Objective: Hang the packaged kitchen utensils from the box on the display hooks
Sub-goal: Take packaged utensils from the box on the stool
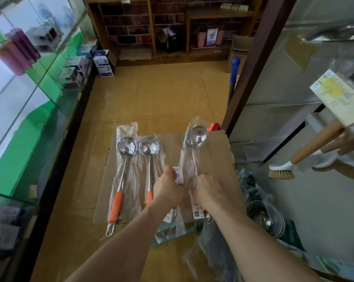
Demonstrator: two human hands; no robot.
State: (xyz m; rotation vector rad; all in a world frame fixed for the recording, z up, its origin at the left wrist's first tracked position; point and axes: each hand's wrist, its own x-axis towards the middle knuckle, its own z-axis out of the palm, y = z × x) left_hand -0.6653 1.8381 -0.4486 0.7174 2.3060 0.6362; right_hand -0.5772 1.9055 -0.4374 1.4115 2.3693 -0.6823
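Two steel ladles with orange handles, each in clear plastic wrap, lie side by side on the flat cardboard box: the left ladle and the middle ladle. A third wrapped ladle is lifted above the cardboard, bowl pointing away. My left hand and my right hand both grip this third ladle's wrapped handle, close together. A white label shows by my left thumb. Packaged brushes with wooden handles hang on the display wall at right.
A glass display case runs along the left. Wooden shelves with boxes stand at the back. A pile of wrapped steel utensils lies on the floor to the right of the cardboard. A blue-handled pole leans by the brown post.
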